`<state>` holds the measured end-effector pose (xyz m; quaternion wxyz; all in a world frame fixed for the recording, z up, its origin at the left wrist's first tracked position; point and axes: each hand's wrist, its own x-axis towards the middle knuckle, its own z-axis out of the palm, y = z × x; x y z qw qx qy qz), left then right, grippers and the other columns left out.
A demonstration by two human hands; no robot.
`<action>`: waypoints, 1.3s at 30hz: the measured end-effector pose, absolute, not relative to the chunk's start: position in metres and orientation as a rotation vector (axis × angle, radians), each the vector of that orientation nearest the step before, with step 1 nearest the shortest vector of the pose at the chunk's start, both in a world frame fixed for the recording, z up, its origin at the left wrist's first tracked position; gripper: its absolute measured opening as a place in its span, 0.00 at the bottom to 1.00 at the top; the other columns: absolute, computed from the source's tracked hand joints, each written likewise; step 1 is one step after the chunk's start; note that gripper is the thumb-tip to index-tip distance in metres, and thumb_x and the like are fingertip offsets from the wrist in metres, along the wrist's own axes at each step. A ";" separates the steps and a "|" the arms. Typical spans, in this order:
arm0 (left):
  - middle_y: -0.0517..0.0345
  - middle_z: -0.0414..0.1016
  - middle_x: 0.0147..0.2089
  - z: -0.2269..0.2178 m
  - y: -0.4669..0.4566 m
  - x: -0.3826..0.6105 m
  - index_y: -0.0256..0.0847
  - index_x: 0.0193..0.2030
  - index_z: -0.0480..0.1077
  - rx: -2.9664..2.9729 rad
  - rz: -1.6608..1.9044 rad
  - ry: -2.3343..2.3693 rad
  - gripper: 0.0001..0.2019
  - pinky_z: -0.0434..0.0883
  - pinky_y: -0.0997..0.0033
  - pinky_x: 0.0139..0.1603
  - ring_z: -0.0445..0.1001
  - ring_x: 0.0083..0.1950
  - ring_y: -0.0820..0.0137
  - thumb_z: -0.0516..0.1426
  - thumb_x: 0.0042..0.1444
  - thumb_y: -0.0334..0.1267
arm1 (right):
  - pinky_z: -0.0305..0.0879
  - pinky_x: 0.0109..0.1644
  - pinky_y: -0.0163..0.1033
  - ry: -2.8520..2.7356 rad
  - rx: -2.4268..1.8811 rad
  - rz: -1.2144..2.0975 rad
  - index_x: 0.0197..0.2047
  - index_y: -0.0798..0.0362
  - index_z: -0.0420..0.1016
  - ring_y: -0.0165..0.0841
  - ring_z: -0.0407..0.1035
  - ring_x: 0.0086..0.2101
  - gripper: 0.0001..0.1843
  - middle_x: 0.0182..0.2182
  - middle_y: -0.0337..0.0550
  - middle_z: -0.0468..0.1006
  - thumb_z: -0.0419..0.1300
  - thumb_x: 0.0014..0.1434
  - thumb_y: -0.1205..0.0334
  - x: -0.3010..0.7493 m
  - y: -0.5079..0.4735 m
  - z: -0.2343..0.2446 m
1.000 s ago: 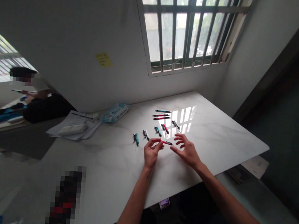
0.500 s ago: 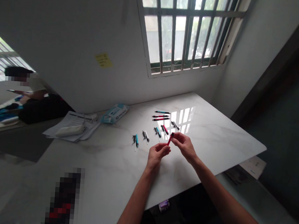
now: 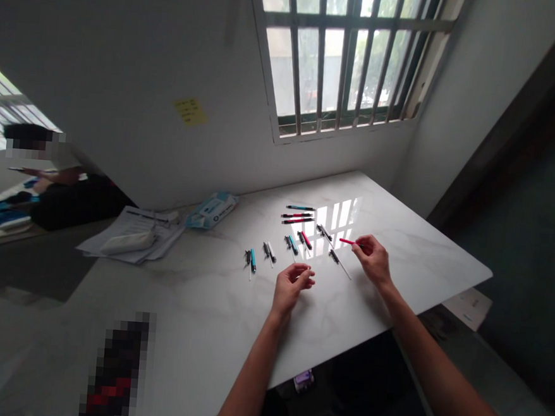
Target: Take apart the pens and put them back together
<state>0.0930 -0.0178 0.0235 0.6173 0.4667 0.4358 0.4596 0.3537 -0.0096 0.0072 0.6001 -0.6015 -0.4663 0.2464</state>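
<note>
My right hand (image 3: 372,260) pinches a red pen barrel (image 3: 347,241) just above the white marble table (image 3: 426,256). A black pen piece with a thin refill (image 3: 339,262) lies on the table between my hands. My left hand (image 3: 292,285) hovers low over the table with its fingertips pinched together; what they hold, if anything, is too small to make out. Beyond my hands lies a row of taken-apart pens (image 3: 292,244) in teal, white, red and black. Three whole pens (image 3: 299,214) lie side by side farther back.
A pack of wet wipes (image 3: 212,209), papers (image 3: 113,242) and a white pouch (image 3: 127,242) sit at the left near the wall. A dark blurred bottle (image 3: 117,368) stands at the near left. Another person (image 3: 51,176) sits far left. The table's edge runs close on the right.
The red pen my two hands held together has come apart. My right hand moved right with the red barrel, and the black piece with the refill now lies on the table.
</note>
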 end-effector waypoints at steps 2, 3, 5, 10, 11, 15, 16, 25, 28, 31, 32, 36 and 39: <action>0.49 0.84 0.39 0.024 -0.017 0.094 0.37 0.41 0.77 1.139 1.036 1.009 0.22 0.78 0.69 0.37 0.82 0.34 0.68 0.73 0.50 0.52 | 0.75 0.47 0.46 -1.182 -1.541 0.508 0.40 0.50 0.77 0.40 0.78 0.37 0.15 0.37 0.46 0.84 0.67 0.60 0.47 0.365 -0.011 -0.005; 0.50 0.84 0.38 0.024 -0.017 0.094 0.37 0.40 0.77 1.169 1.025 1.013 0.21 0.78 0.69 0.37 0.82 0.34 0.67 0.73 0.50 0.51 | 0.74 0.46 0.46 -1.253 -1.605 0.472 0.38 0.50 0.78 0.40 0.77 0.36 0.13 0.36 0.46 0.84 0.66 0.60 0.48 0.367 -0.011 -0.010; 0.50 0.84 0.39 0.024 -0.016 0.094 0.38 0.38 0.77 1.227 1.007 1.035 0.19 0.77 0.70 0.36 0.81 0.34 0.68 0.72 0.50 0.50 | 0.70 0.44 0.45 -1.396 -1.699 0.385 0.35 0.50 0.77 0.40 0.75 0.34 0.10 0.33 0.45 0.82 0.63 0.61 0.52 0.366 -0.012 -0.017; 0.51 0.83 0.39 0.026 -0.013 0.098 0.39 0.38 0.81 1.441 0.959 1.153 0.14 0.76 0.70 0.36 0.79 0.34 0.68 0.68 0.54 0.49 | 0.67 0.45 0.44 -1.510 -1.760 0.262 0.33 0.50 0.76 0.40 0.73 0.35 0.07 0.32 0.45 0.80 0.61 0.61 0.58 0.356 -0.009 -0.019; 0.51 0.84 0.38 0.028 -0.013 0.100 0.40 0.38 0.82 1.502 0.922 1.167 0.12 0.76 0.69 0.36 0.79 0.34 0.67 0.67 0.55 0.47 | 0.66 0.45 0.44 -1.510 -1.754 0.274 0.33 0.49 0.76 0.40 0.72 0.35 0.07 0.31 0.44 0.80 0.61 0.62 0.58 0.356 -0.009 -0.018; 0.54 0.86 0.40 0.038 -0.010 0.120 0.44 0.37 0.82 1.763 0.788 1.192 0.05 0.76 0.66 0.41 0.82 0.36 0.65 0.64 0.58 0.39 | 0.66 0.44 0.43 -1.530 -1.706 0.346 0.35 0.49 0.78 0.40 0.73 0.35 0.09 0.32 0.43 0.81 0.62 0.65 0.55 0.357 -0.011 -0.013; 0.55 0.86 0.40 0.040 -0.009 0.127 0.45 0.37 0.82 1.821 0.758 1.209 0.04 0.76 0.66 0.42 0.82 0.36 0.65 0.63 0.58 0.37 | 0.66 0.44 0.43 -1.521 -1.694 0.363 0.36 0.49 0.79 0.39 0.73 0.35 0.10 0.32 0.43 0.82 0.62 0.66 0.54 0.357 -0.011 -0.012; 0.52 0.84 0.39 0.038 0.011 0.165 0.47 0.39 0.84 2.270 0.580 1.394 0.08 0.72 0.63 0.48 0.80 0.40 0.61 0.62 0.62 0.32 | 0.68 0.49 0.43 -1.539 -1.688 0.365 0.41 0.48 0.85 0.40 0.76 0.39 0.10 0.36 0.44 0.85 0.61 0.68 0.58 0.357 -0.009 -0.014; 0.50 0.84 0.40 0.035 0.014 0.168 0.46 0.39 0.84 2.296 0.576 1.400 0.09 0.72 0.63 0.48 0.80 0.41 0.61 0.61 0.63 0.32 | 0.67 0.47 0.42 -1.573 -1.685 0.367 0.41 0.47 0.85 0.39 0.75 0.38 0.08 0.34 0.42 0.84 0.63 0.67 0.59 0.355 -0.009 -0.011; 0.51 0.85 0.41 0.032 0.016 0.172 0.46 0.42 0.84 2.255 0.593 1.383 0.10 0.72 0.63 0.49 0.81 0.41 0.61 0.61 0.63 0.30 | 0.67 0.46 0.41 -1.604 -1.681 0.368 0.40 0.46 0.85 0.38 0.75 0.37 0.07 0.31 0.40 0.83 0.64 0.66 0.59 0.354 -0.011 -0.007; 0.52 0.85 0.41 0.031 0.016 0.174 0.46 0.43 0.83 2.231 0.609 1.377 0.11 0.72 0.63 0.49 0.81 0.41 0.61 0.60 0.62 0.29 | 0.66 0.46 0.41 -1.610 -1.681 0.369 0.40 0.46 0.85 0.38 0.75 0.36 0.07 0.31 0.40 0.83 0.64 0.66 0.59 0.354 -0.011 -0.005; 0.54 0.86 0.41 0.027 0.017 0.178 0.47 0.46 0.81 2.162 0.667 1.354 0.12 0.72 0.65 0.48 0.82 0.39 0.63 0.61 0.62 0.28 | 0.67 0.45 0.41 -1.636 -1.680 0.375 0.40 0.46 0.86 0.38 0.75 0.36 0.07 0.30 0.40 0.83 0.64 0.65 0.59 0.354 -0.012 -0.003; 0.56 0.86 0.40 0.025 0.018 0.179 0.48 0.48 0.80 2.141 0.677 1.354 0.12 0.72 0.65 0.48 0.82 0.39 0.63 0.62 0.61 0.28 | 0.67 0.45 0.42 -1.639 -1.686 0.365 0.40 0.46 0.86 0.39 0.75 0.35 0.07 0.30 0.40 0.83 0.65 0.65 0.59 0.354 -0.012 -0.003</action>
